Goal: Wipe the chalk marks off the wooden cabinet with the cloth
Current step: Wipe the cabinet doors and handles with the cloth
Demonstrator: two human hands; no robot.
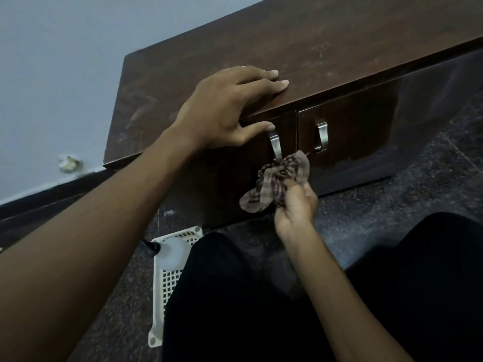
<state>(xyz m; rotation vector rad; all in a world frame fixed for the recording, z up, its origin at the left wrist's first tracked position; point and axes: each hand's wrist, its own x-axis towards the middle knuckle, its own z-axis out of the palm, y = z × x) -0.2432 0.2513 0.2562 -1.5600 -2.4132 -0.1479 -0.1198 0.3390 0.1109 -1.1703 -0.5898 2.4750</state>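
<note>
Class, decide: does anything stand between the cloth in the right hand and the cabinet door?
Nothing visible does. The cloth, held by the right hand, is at the cabinet door just below its metal handle; the left hand rests higher, on the top.

Dim, flat indoor light, muted colours, soft focus throughout, wide-angle bending at edges, deep shadow along the bottom

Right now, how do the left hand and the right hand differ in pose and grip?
1. The left hand lies with straight fingers on the top edge of the cabinet; the right hand grips the bunched checked cloth.
2. The left hand is high; the right hand is lower, before the doors, by the left door handle.
Both are bare and close to the cabinet front.
</note>
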